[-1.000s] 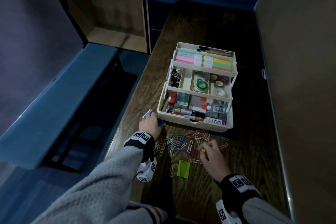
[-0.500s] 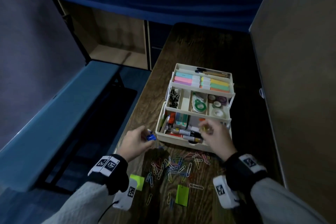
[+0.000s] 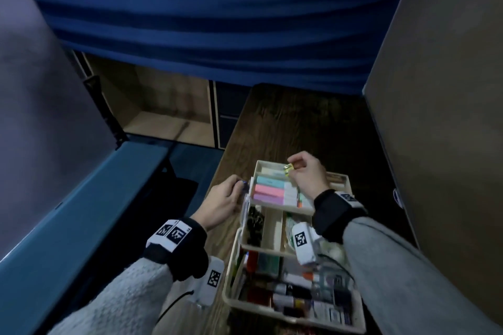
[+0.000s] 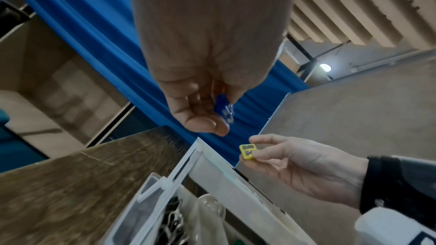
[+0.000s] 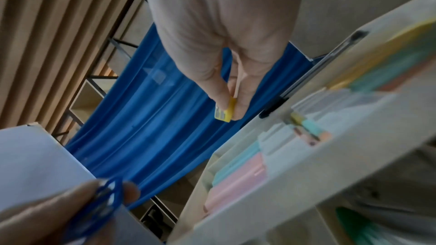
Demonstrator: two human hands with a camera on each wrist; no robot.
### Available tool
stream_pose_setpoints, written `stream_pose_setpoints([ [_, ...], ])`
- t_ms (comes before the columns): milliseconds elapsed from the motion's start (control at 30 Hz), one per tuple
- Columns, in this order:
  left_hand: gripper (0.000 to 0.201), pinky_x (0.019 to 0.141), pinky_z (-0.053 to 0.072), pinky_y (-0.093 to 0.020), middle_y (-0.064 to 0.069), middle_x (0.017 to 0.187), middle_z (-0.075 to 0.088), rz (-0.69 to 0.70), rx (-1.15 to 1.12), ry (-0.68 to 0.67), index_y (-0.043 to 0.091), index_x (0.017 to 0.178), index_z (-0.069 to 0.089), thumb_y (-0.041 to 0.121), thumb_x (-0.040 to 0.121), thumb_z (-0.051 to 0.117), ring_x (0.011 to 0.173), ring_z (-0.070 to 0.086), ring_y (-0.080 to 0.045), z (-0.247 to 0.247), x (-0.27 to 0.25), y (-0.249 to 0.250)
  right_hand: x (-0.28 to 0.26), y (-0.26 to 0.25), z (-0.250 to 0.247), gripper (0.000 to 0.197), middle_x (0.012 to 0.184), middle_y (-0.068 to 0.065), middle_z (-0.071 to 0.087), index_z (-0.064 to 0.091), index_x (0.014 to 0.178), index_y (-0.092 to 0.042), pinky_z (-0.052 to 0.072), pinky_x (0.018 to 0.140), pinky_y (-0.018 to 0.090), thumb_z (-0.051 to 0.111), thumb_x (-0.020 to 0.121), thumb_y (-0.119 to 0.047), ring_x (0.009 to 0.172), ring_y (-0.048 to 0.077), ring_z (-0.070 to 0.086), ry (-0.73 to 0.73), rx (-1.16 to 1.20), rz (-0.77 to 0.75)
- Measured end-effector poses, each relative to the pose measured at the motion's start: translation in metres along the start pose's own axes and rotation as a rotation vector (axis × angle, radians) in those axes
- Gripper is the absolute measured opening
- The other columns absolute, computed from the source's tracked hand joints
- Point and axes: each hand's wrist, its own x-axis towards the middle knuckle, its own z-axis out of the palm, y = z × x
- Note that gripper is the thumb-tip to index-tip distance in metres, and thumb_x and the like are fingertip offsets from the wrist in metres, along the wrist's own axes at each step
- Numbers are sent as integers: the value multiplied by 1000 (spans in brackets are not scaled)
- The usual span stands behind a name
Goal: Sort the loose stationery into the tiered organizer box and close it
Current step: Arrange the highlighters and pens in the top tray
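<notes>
Two sharpeners pinched for sorting: yellow sharpener (image 4: 247, 152) in right hand (image 3: 306, 178) above organizer box (image 3: 292, 317) top tier, blue sharpener (image 4: 224, 110) in left hand (image 3: 221, 202) alongside.

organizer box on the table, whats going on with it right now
A person is filling the open tiered organizer box on the wooden table. Their right hand pinches a small yellow sharpener above the top tier, where pastel highlighters lie. Their left hand pinches a small blue sharpener beside the box's left edge. Neither piece is in the box yet, and the tiers are spread open, not closed.
</notes>
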Motion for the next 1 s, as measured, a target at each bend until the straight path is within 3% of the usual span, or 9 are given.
stream_pose_setpoints([
  [100, 17, 60, 51, -17, 8, 71, 67, -20, -109, 86, 20, 82, 58, 24, 97, 51, 61, 63, 0, 4, 36, -7, 22, -3, 19, 22, 86, 8, 64, 66, 93, -10, 53, 76, 32, 64, 78, 6, 81, 18, 61, -29, -82, 3],
  [200, 18, 55, 43, -5, 16, 67, 69, -32, -156, 168, 24, 76, 57, 24, 94, 57, 61, 62, 9, 7, 59, -18, 36, -2, 36, 18, 80, 5, 63, 68, 86, -10, 52, 71, 27, 63, 80, 6, 78, 17, 61, -92, -157, -43],
  [333, 18, 62, 40, -13, 12, 77, 67, -59, -84, 191, 29, 74, 57, 29, 92, 59, 73, 60, 2, 10, 80, -28, 42, 1, 50, 18, 79, 1, 63, 71, 80, -11, 52, 71, 26, 61, 83, 3, 79, 15, 63, -137, -248, -55],
  [467, 18, 57, 39, -9, 13, 73, 64, -59, -31, 192, 28, 73, 59, 29, 91, 61, 69, 56, 4, 12, 91, -30, 46, 5, 52, 25, 83, -6, 57, 70, 75, -17, 46, 69, 21, 59, 85, 4, 81, 11, 59, -183, -408, -102],
  [533, 14, 61, 41, -10, 14, 73, 63, -50, -33, 196, 26, 77, 62, 27, 91, 61, 70, 57, 3, 13, 93, -29, 47, 7, 50, 26, 89, -6, 55, 71, 77, -17, 44, 70, 21, 59, 84, 5, 81, 10, 55, -200, -469, -131],
  [633, 10, 66, 46, -19, 12, 75, 62, -34, -37, 187, 17, 85, 64, 23, 91, 60, 71, 58, -4, 15, 96, -26, 47, 8, 50, 26, 98, -5, 55, 73, 82, -18, 45, 71, 21, 59, 86, 4, 85, 9, 54, -201, -516, -159],
  [800, 10, 76, 54, -36, -6, 92, 65, -38, -5, 164, 13, 89, 63, 21, 93, 57, 83, 63, -21, 16, 98, -21, 43, 8, 52, 25, 104, -5, 57, 73, 85, -21, 50, 80, 25, 59, 87, 0, 98, 13, 58, -213, -586, -230],
  [900, 7, 69, 43, -26, -4, 94, 59, -24, 88, 182, 18, 87, 60, 21, 93, 57, 82, 55, -16, 13, 98, -22, 42, 6, 53, 28, 106, -6, 55, 73, 88, -24, 52, 83, 31, 56, 90, -2, 100, 13, 56, -239, -600, -223],
  [1000, 5, 74, 37, -24, 2, 93, 51, -23, 151, 175, 22, 92, 62, 21, 93, 57, 85, 50, -12, 9, 99, -24, 43, 4, 52, 28, 109, -7, 52, 73, 89, -22, 51, 82, 30, 54, 90, -1, 102, 12, 54, -307, -622, -230],
])
